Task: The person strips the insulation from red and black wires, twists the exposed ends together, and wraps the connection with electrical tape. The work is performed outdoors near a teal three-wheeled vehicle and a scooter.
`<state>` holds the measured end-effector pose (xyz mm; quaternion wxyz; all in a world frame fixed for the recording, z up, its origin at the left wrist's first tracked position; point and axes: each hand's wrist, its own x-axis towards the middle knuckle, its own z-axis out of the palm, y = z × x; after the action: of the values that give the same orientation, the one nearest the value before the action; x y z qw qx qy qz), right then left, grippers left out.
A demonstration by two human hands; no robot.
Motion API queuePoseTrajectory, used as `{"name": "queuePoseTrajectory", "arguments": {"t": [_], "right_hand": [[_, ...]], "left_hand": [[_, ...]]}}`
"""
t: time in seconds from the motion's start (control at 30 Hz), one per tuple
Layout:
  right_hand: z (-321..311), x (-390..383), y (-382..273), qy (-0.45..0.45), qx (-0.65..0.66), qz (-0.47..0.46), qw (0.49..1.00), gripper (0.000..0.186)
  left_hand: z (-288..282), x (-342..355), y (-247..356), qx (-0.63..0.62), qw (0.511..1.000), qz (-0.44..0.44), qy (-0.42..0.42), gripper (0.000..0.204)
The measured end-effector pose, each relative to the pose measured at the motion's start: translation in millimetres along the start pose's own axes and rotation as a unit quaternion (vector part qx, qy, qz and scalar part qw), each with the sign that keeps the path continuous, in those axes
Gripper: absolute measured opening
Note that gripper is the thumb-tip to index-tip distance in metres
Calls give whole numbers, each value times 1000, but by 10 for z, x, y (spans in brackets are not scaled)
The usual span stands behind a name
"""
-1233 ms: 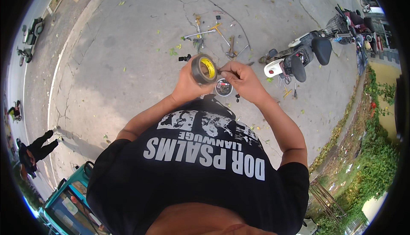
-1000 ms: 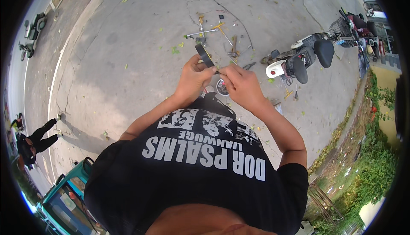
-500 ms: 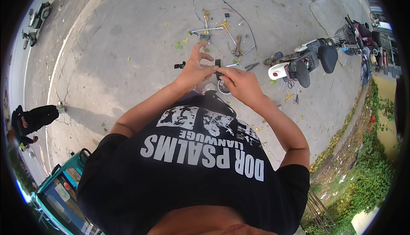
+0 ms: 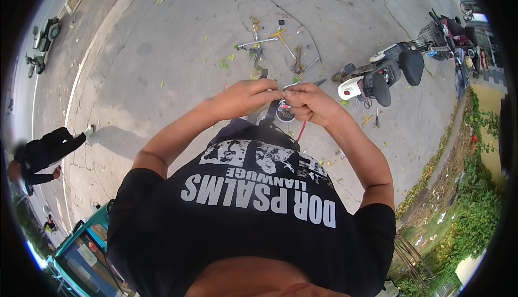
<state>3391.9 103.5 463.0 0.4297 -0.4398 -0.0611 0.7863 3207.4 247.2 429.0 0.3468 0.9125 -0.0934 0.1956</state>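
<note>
My left hand (image 4: 245, 100) and my right hand (image 4: 314, 105) meet fingertip to fingertip in front of my chest. Both are closed, pinching at the same spot; whatever they hold is hidden by the fingers. A thin red strip (image 4: 301, 131) hangs just under my right hand; where it is fixed I cannot see. Just past my left fingers shows a small black part (image 4: 264, 73). Below my hands, a small spoked wheel (image 4: 285, 114) is partly covered by them.
Metal tools (image 4: 258, 43), a yellow-handled T-wrench (image 4: 284, 40) and a hammer-like tool (image 4: 298, 62) lie on the concrete ahead. A white and black scooter (image 4: 372, 83) stands to the right. At left are a person in black (image 4: 51, 148) and a teal vehicle (image 4: 81, 254).
My left hand has turned and its raised, spread fingers have closed against my right hand's. The black piece between my hands is now covered. The red strip has come into view.
</note>
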Motion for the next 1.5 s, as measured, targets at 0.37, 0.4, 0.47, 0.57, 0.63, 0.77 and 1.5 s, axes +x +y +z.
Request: {"name": "queuePoseTrajectory", "arguments": {"t": [0.37, 0.4, 0.47, 0.57, 0.63, 0.77, 1.5], "right_hand": [[-90, 36, -88, -43, 31, 27, 998, 16], [-101, 26, -99, -41, 21, 22, 999, 16], [-94, 13, -108, -23, -9, 7, 1000, 16], [-11, -3, -97, 8, -71, -33, 997, 17], [34, 8, -86, 5, -110, -66, 992, 17], [92, 104, 56, 108, -364, -263, 887, 15], [-157, 206, 252, 195, -746, -413, 485, 21]], "left_hand": [[19, 80, -37, 94, 989, 85, 72, 36], [22, 95, -32, 81, 990, 77, 85, 34], [19, 105, -19, 19, 993, 45, 108, 30], [-25, 71, 18, -134, 985, -44, 103, 22], [16, 54, 54, -248, 947, -163, 124, 14], [64, 55, 116, -592, 665, -432, 144, 12], [316, -40, -35, -473, 673, -567, 31, 26]]}}
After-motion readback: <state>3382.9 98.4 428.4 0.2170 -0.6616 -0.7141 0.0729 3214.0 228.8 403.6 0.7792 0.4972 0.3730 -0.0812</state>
